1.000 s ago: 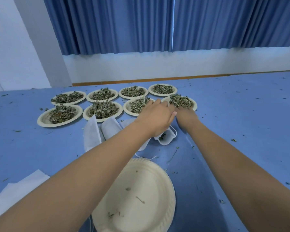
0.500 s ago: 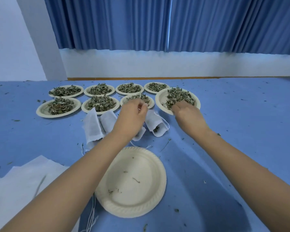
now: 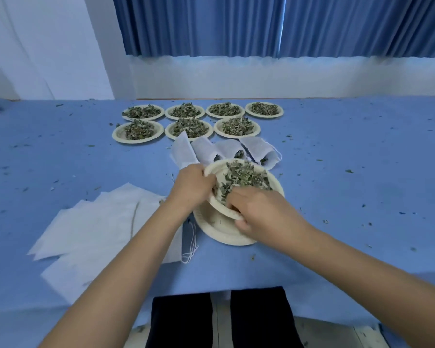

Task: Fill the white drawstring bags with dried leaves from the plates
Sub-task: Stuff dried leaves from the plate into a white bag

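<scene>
Blue cloth-covered surface (image 3: 349, 151), flecked all over with leaf crumbs, under blue curtains (image 3: 211, 26) and a white wall band (image 3: 261, 76). Seven plates of dried leaves (image 3: 186, 126) in two rows toward the far edge, four behind, three in front. Just nearer, four white drawstring bags (image 3: 259, 150) side by side, mouths toward the camera, dark leaves visible in some openings. At centre, a leaf-filled plate (image 3: 246, 179) tilted, resting on an empty plate (image 3: 221, 232) flat on the cloth. Left hand (image 3: 192, 187) with fingers (image 3: 207, 178) curled on the tilted plate's left rim. Right hand (image 3: 259, 209) holding its near rim, fingers over the top among the leaves and thumb below.

Near rim of the tilted plate covered by the right hand; most of the empty plate hidden beneath. Flat white bag stack (image 3: 98, 229) to the left, blurred, partly behind the left forearm; loose strings (image 3: 190, 247) at its right end. Bag contents too small to judge fullness.

Wide bare cloth to the right and far left. Near edge of the surface just above dark trouser legs (image 3: 221, 320).
</scene>
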A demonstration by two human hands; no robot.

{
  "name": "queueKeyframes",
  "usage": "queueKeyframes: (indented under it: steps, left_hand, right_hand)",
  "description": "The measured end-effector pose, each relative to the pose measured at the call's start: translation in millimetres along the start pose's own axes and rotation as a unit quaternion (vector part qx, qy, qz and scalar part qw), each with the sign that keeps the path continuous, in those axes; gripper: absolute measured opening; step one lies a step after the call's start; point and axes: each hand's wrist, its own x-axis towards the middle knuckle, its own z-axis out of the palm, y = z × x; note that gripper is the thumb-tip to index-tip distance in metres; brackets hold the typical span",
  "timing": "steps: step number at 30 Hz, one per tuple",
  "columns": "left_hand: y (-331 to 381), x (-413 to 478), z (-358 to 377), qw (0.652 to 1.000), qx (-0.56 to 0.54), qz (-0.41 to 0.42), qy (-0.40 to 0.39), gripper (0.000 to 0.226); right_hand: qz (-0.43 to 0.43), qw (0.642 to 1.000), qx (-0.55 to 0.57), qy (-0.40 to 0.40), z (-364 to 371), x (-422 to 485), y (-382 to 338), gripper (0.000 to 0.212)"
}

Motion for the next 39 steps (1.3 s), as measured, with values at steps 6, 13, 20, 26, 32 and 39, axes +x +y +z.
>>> queueKeyframes:
  steps: [6, 13, 20, 26, 32, 39]
  left_hand:
    - [-5.3, -17.0, 5.0, 0.993, 0.108, -0.012, 0.039, 0.026]
    - [-18.9, -28.4, 3.6, 0.948, 0.305, 0.015, 0.091, 0.030]
    - [-51.7, -31.8, -41.6, 0.920, 0.331, -0.206, 0.051, 0.037]
    - [-61.9, -33.8, -49.6, 0.930, 0.298, -0.208, 0.047, 0.025]
    - [-62.6, -40.4, -48.2, 0.937, 0.285, -0.190, 0.071, 0.012]
    - [-46.2, -37.2, -52.1, 0.960, 0.177, -0.070, 0.207, 0.016]
  right_hand:
    - [0.035, 0.991, 0.128, -0.031, 1.0, -1.7, -2.5, 0.016]
    - [0.038, 0.978, 0.162, -0.128, 9.7, 4.2, 0.3, 0.022]
    - [0.050, 0.975, 0.140, -0.165, 10.8, 10.2, -1.3, 0.020]
    - [0.065, 0.964, 0.147, -0.212, 1.5, 17.9, -3.7, 0.017]
    - [0.047, 0.964, 0.121, -0.234, -6.4, 13.0, -10.0, 0.018]
    - [0.065, 0.945, 0.186, -0.262, -26.5, 16.3, -10.6, 0.023]
